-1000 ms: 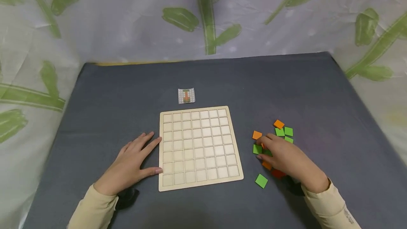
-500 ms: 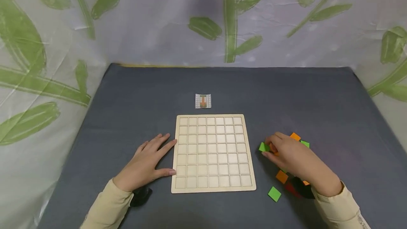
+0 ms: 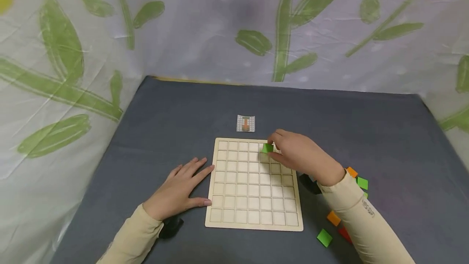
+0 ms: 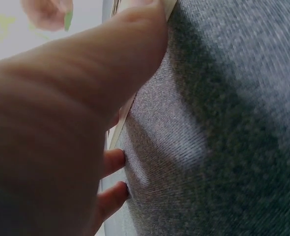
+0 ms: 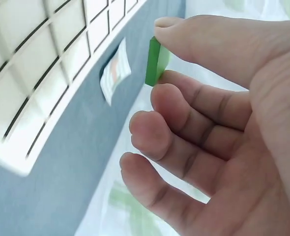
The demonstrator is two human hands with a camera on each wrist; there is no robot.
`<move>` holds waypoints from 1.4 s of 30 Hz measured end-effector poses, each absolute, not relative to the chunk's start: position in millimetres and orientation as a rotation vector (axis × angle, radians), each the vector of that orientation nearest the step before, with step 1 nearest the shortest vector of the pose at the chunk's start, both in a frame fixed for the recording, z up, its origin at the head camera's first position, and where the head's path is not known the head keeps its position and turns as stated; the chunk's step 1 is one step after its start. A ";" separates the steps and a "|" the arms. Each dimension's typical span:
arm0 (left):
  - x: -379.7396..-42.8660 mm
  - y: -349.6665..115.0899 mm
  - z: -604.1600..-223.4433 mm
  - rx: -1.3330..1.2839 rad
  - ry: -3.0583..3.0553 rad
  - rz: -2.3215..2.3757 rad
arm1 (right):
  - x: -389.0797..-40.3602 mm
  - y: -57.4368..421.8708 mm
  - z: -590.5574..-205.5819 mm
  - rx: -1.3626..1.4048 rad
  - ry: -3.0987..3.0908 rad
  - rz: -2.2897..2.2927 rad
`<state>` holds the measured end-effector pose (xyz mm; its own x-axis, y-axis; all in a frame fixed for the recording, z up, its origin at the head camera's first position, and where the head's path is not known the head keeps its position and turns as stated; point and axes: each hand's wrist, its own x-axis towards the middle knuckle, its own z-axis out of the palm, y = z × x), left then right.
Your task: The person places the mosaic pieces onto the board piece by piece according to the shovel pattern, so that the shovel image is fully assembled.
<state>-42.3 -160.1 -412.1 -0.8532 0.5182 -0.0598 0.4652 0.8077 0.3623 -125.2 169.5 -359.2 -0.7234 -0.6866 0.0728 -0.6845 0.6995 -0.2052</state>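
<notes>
A pale wooden grid board (image 3: 234,190) lies on the dark cloth, its square cells bare. Over its far edge, right of the middle, my right hand (image 3: 302,154) pinches a green square tile (image 3: 268,148). In the right wrist view the green tile (image 5: 153,61) stands on edge between thumb and index finger, and the other fingers curl loosely beneath. At the board's left edge my left hand (image 3: 177,190) lies spread on the cloth, with thumb and index fingertips touching the rim. The left wrist view shows the thumb (image 4: 135,44) against the board's side.
Just behind the board lies a small printed card (image 3: 246,123) with an orange and green pattern on a grid. Right of the board are loose orange (image 3: 333,218), green (image 3: 324,238) and red tiles (image 3: 345,234), some hidden under the right forearm. A leaf-patterned curtain (image 3: 205,23) hangs behind the table.
My right hand has picked a green tile from the loose pile and carried it left and away from me, over the board's far edge. The left hand has stayed at the board; the head view has shifted.
</notes>
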 end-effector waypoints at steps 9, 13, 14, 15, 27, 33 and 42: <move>-40.6 -160.3 -413.7 0.784 2.859 0.498 | -149.5 136.5 -378.0 -1.242 2.832 -0.317; -40.3 -159.4 -412.5 0.774 2.846 0.501 | -154.1 129.6 -385.4 -1.211 2.811 -0.331; -40.3 -159.0 -412.1 0.773 2.844 0.502 | -154.8 128.4 -387.2 -1.208 2.808 -0.329; -40.4 -158.6 -411.8 0.771 2.843 0.501 | -155.5 127.1 -388.6 -1.210 2.806 -0.331; -39.3 -158.6 -412.0 0.744 2.846 0.496 | -163.0 109.5 -393.5 -1.225 2.782 -0.265; -39.4 -157.5 -411.1 0.729 2.839 0.505 | -163.9 110.5 -399.3 -1.232 2.798 -0.268; -39.8 -157.9 -412.5 0.733 2.844 0.502 | -166.9 108.9 -403.3 -1.267 2.820 -0.238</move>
<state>-39.8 -157.9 -412.5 -0.8667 0.4936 -0.0718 0.4393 0.8235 0.3590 -166.9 108.9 -403.3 -0.6654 -0.7460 0.0258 -0.7398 0.6544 -0.1563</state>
